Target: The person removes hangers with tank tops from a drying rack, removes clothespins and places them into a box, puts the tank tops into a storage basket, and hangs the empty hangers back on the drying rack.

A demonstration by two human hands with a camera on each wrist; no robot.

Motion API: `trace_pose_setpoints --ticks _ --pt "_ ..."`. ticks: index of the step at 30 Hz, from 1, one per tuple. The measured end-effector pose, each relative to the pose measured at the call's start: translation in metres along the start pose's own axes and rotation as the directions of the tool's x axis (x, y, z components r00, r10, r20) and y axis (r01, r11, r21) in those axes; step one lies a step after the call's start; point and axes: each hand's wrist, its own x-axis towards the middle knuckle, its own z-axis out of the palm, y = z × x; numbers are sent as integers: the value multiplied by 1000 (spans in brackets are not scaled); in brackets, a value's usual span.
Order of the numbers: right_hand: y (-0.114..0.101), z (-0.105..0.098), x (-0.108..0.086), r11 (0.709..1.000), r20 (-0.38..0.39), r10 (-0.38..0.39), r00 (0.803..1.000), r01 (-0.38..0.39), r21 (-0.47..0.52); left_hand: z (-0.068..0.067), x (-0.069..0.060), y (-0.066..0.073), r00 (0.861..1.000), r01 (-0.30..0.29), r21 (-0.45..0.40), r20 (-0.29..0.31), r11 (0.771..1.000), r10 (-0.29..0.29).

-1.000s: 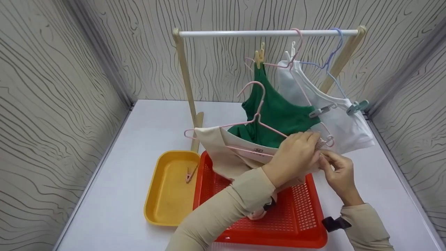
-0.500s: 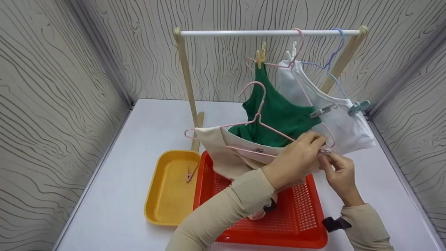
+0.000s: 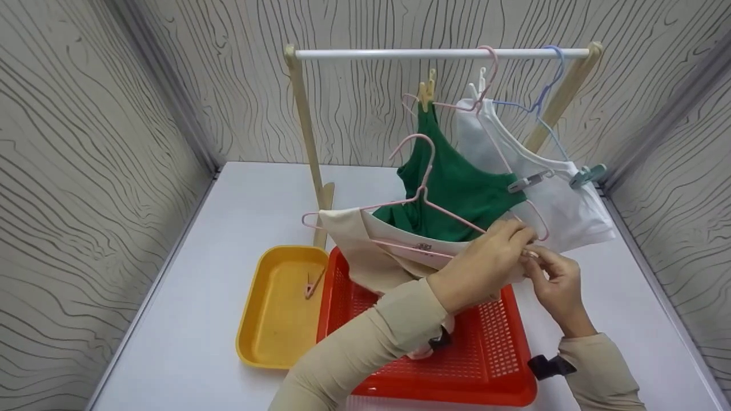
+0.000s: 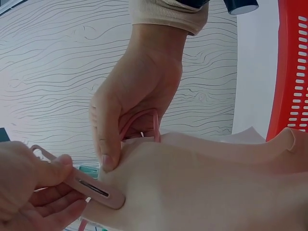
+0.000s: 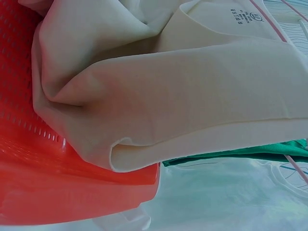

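A beige top [image 3: 354, 242] with a printed label hangs on a pink hanger [image 3: 422, 189], above the red basket. At the garment's right shoulder end, both hands meet. My left hand [image 3: 482, 262] pinches a pale pink clothespin [image 4: 113, 198] between thumb and fingers. Its tip lies over the top's edge; whether it bites the cloth, I cannot tell. My right hand [image 3: 557, 285] pinches the top's corner, where the hanger's pink end loop [image 4: 156, 126] shows against the palm. In the right wrist view only the draped beige cloth [image 5: 192, 91] appears, no hand.
Behind, a rack with a white rail [image 3: 377, 55] bears a green tank top [image 3: 451, 188] and a white top [image 3: 571, 211], both clipped on hangers. A red basket [image 3: 517, 365] and a yellow tray [image 3: 248, 342] with a pink clothespin [image 3: 309, 290] stand in front.
My left hand's fingers have shifted slightly right at the shoulder end. The clothespin that showed beyond them in the head view has dropped behind the fingers. My right hand stays nearly still.
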Motion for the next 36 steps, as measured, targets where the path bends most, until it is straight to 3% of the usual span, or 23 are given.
trace_pose_setpoints --ticks 11,19,26,32,36 --pt "0 1 0 1000 4 -4 1000 4 10 -2 -3 -3 1000 1 -52 5 999 0" --pt "-1 0 -1 1000 -4 -2 1000 2 1 0 -5 -5 999 -29 -115 -42 993 24" --pt "1 2 -2 997 -27 -42 999 44 57 -2 -6 -4 991 -70 -163 -125 984 50" --pt "3 0 -3 1000 -18 -22 1000 21 -10 0 -9 -7 992 -59 -173 -123 983 37" --pt "3 0 -4 999 -12 -21 1000 21 -38 2 -11 -8 983 -70 -183 -177 981 37"
